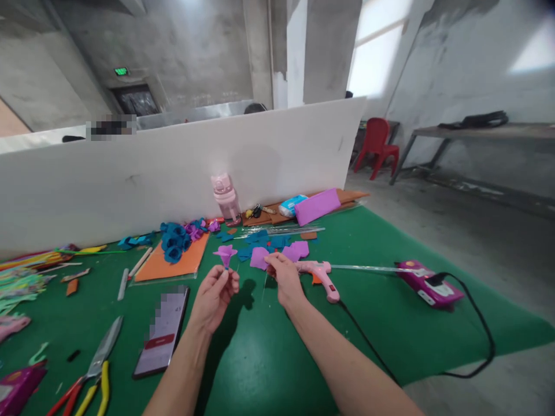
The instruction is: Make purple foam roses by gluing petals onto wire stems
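My left hand (217, 293) is closed around the base of a small purple crepe-paper flower (225, 254), which points upward with its petals flared. To its right, my right hand (285, 278) pinches a purple paper petal (259, 258) at its right edge. More purple petals (297, 251) lie just behind the right fingers. Close beside that hand rests a pink hot glue gun (318, 270), a long clear glue stick (368, 268) running from it. Thin glue strands hang near the right fingertips. Blue paper pieces (245, 253) are scattered behind both hands.
A phone (162, 332) and long-bladed scissors (103, 349) lie left. Finished blue paper flowers (173, 240) sit on orange sheets (150, 268). A pink bottle (226, 199) stands by the white partition (173, 173). A purple power box (427, 283) with a black cable is at right.
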`<move>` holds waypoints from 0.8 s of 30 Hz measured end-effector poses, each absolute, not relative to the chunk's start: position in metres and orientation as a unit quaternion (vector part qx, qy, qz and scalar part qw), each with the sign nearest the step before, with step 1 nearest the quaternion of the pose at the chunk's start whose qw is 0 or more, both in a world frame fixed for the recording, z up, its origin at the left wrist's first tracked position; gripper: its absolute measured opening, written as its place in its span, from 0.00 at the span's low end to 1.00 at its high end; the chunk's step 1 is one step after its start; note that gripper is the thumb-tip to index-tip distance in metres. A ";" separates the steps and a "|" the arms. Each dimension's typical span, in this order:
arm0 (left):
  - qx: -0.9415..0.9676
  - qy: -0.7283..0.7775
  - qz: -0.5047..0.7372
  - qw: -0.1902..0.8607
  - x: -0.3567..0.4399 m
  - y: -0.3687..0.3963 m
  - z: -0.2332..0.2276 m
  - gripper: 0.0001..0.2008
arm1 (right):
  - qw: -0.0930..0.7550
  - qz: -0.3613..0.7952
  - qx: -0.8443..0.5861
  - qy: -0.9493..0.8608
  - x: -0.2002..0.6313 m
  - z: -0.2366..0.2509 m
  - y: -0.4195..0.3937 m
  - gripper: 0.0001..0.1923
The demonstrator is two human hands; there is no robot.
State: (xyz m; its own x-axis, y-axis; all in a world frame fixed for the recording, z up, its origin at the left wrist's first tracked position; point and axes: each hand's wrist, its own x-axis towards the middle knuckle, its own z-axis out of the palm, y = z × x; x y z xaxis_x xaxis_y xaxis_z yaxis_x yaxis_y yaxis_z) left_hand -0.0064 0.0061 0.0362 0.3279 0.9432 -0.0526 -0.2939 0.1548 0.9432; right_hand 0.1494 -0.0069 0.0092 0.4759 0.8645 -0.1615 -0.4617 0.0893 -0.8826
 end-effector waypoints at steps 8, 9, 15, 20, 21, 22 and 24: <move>0.567 0.423 0.483 0.516 -0.006 0.013 0.016 0.06 | 0.702 0.499 -0.471 -0.192 0.147 0.013 -0.007 0.07; 0.581 0.429 0.479 0.498 -0.007 0.013 0.015 0.06 | 0.702 0.497 -0.472 -0.193 0.146 0.014 -0.008 0.07; 0.582 0.434 0.469 0.503 -0.003 0.010 0.014 0.06 | 0.705 0.457 -0.483 -0.247 0.143 0.020 -0.012 0.06; 0.546 0.416 0.462 0.561 0.003 0.006 0.019 0.08 | 0.703 0.389 -0.516 -0.298 0.142 0.021 -0.012 0.07; 0.550 0.416 0.456 0.563 0.004 0.005 0.020 0.08 | 0.699 0.377 -0.524 -0.309 0.141 0.020 -0.012 0.07; 0.556 0.417 0.449 0.562 0.004 0.005 0.021 0.07 | 0.694 0.367 -0.531 -0.320 0.141 0.020 -0.013 0.07; 0.569 0.421 0.435 0.557 0.006 0.004 0.022 0.07 | 0.684 0.352 -0.541 -0.339 0.141 0.021 -0.013 0.07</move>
